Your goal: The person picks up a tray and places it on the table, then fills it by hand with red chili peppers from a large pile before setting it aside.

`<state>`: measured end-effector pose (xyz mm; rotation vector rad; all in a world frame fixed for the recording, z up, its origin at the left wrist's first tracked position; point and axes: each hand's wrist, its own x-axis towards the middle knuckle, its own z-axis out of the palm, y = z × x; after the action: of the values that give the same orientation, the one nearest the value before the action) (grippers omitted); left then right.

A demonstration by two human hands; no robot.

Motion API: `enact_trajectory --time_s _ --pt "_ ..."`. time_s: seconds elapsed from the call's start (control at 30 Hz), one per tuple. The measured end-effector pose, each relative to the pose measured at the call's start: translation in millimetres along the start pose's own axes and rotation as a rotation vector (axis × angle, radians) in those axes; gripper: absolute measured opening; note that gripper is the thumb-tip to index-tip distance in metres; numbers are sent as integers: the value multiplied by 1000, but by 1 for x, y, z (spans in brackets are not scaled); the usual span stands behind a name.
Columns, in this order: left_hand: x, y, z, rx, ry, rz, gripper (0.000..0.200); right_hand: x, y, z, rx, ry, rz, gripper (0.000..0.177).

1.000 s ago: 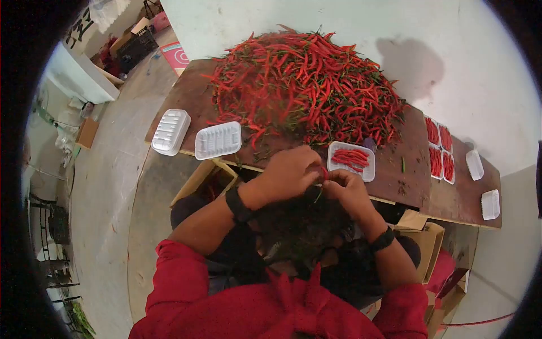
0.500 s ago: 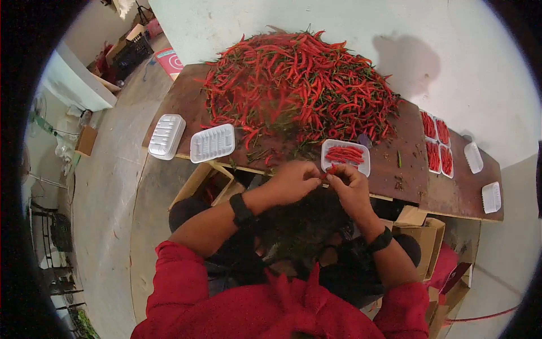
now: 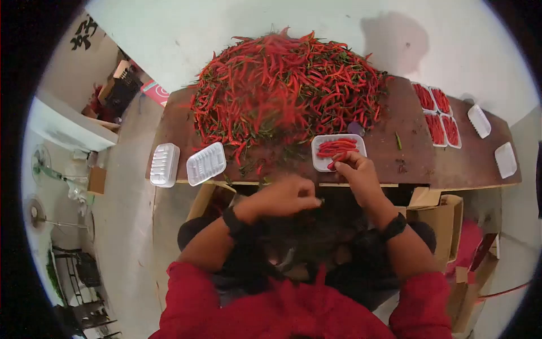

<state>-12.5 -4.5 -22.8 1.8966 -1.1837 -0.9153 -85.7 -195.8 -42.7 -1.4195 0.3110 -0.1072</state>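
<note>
A large heap of red chilies (image 3: 293, 85) with green stems covers the back of the brown table. In front of it a white tray (image 3: 316, 161) holds a row of red chilies (image 3: 337, 147). My right hand (image 3: 354, 169) pinches a red chili (image 3: 335, 163) at that tray's front edge. Below the table edge, my left hand (image 3: 291, 195) is curled, thumb against the fingers; something small and pale shows at its tip, too blurred to name.
Empty white trays (image 3: 165, 165) are stacked at the left, beside a single white tray (image 3: 206, 164). Several filled trays (image 3: 436, 129) stand at the right, with two more white trays (image 3: 479, 121) beyond. Cardboard boxes (image 3: 426, 226) sit under the table.
My hands have moved apart. The right hand has carried a chili up to the tray's front edge, while the left has dropped lower. The whole view has shifted slightly.
</note>
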Motion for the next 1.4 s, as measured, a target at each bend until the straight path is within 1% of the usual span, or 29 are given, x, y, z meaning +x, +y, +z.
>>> enact_trajectory --time_s 0.03,0.07,0.13,0.17,0.23,0.27,0.33,0.37,0.43,0.47,0.5,0.53,0.57,0.63,0.67,0.73,0.77,0.83,0.87,0.93,0.97,1.03,1.07,1.13,1.4 --pt "2 -3 2 -30 132 -24 19 1 3 1 -14 18 -29 11" --pt "4 -5 3 -12 120 -34 19 4 10 0 9 23 -33 11" --pt "9 -8 3 -259 284 -134 24 8 27 1 -315 8 -202 11" --pt "12 -9 4 -236 280 -145 24 8 33 2 -291 10 -209 11" --pt "17 -13 6 -431 329 -243 32 4 32 7 -432 -74 -246 13" --pt "20 -15 10 -407 332 -254 32 1 28 9 -408 -75 -257 13" --pt "22 -18 10 -373 321 -168 31 -2 20 13 -446 -73 -85 13" --pt "21 -17 6 -348 327 -183 31 -1 22 16 -420 -81 -98 13" --pt "24 -6 4 -211 301 -128 22 -4 26 12 -388 -40 -156 14" --pt "26 -9 5 -170 321 -141 20 -4 27 11 -386 -8 -148 14" --pt "27 -12 4 -177 277 -121 20 -2 26 11 -407 -10 -203 15" --pt "29 -15 2 -144 307 -160 21 -3 26 7 -438 -2 -247 15" --pt "31 -17 2 -118 342 -197 23 -5 24 2 -460 49 -218 15" --pt "33 -21 7 -150 409 -177 18 -2 19 -6 -613 40 -233 18" --pt "35 -19 8 -168 401 -162 18 -2 18 -10 -634 51 -223 18" --pt "37 -9 8 39 408 -140 17 0 17 -15 -652 26 -269 18" --pt "41 -7 9 25 414 -139 17 0 13 -18 -664 19 -265 18" --pt "43 -6 8 121 423 -24 15 1 10 -19 -691 32 -300 19" --pt "44 -6 7 119 432 -32 15 3 9 -20 -691 20 -301 19" --pt "48 -6 4 287 495 126 16 10 7 -29 -826 10 -248 20" --pt "50 -6 3 287 502 119 16 12 7 -35 -826 0 -251 20" --pt "53 -8 0 409 584 143 16 18 7 -44 -1051 52 -339 19" --pt "53 -9 -1 410 586 140 16 20 7 -46 -1049 48 -341 19" --pt "55 -12 -1 426 592 88 17 24 7 -49 -1230 4 -250 19" --pt "65 -22 1 485 544 76 16 34 18 -51 -1277 -6 -294 19"
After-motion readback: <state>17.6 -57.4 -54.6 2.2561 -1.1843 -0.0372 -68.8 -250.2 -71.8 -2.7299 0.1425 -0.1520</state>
